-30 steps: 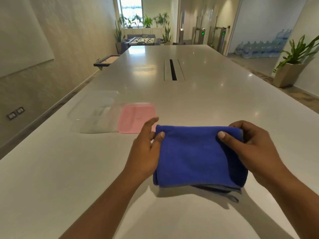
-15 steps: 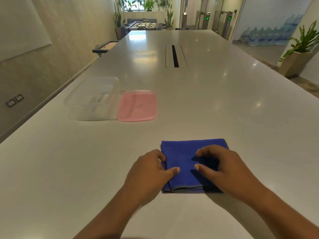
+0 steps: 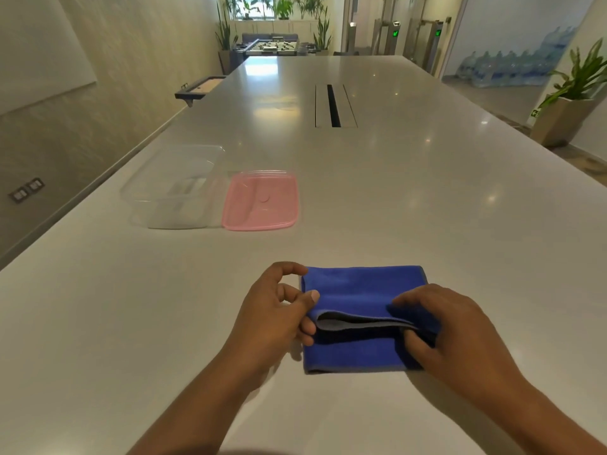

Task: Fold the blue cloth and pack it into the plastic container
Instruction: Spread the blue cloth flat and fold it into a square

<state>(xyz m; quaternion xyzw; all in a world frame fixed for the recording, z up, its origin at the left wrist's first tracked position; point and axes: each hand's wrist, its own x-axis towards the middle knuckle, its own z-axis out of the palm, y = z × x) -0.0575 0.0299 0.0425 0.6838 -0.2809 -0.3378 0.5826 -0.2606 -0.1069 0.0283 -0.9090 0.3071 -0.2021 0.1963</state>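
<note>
The blue cloth (image 3: 358, 290) lies folded on the white table (image 3: 410, 198) just in front of me. Its upper layers are lifted, showing a grey edge in the middle. My left hand (image 3: 279, 313) pinches the cloth's left side between thumb and fingers. My right hand (image 3: 450, 326) grips the right side, thumb under the raised layers. The clear plastic container (image 3: 170, 188) stands open at the far left. Its pink lid (image 3: 261, 200) lies flat beside it on the right.
A cable slot (image 3: 333, 105) runs down the table's middle farther off. The table's left edge runs close to the container. A potted plant (image 3: 571, 103) stands on the floor at the right.
The cloth went from held up to lying flat on the table under both hands. Now both hands grip its sides and lift the upper layers.
</note>
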